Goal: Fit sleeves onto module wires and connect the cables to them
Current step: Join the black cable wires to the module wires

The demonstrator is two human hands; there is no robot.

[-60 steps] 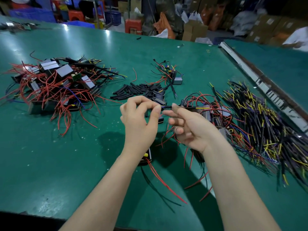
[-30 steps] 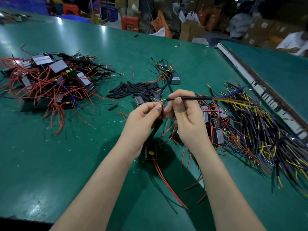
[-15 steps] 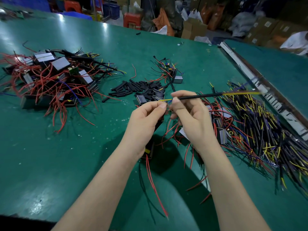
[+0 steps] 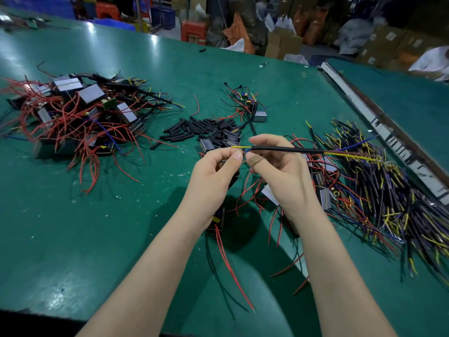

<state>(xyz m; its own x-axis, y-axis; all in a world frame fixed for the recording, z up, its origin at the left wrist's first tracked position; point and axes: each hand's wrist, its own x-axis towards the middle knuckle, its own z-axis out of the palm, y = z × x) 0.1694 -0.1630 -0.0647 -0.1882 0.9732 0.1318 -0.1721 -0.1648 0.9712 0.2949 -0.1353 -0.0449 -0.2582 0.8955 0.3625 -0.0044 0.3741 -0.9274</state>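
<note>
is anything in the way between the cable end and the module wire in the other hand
Nothing visible does. The right hand holds the black cable with its yellow and blue cores pointing at the left hand, whose fingertips pinch the module wire. Only open air lies between them.

green table (image 4: 73, 227), red stools (image 4: 194, 30), cardboard boxes (image 4: 281, 45), orange bag (image 4: 239, 32) behind it

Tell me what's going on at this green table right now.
A person is wiring small modules. The right hand holds a black cable with yellow and blue leads, while the left hand pinches a thin wire at the cable's end. Loose black sleeves and piles of modules and cables lie around.
</note>
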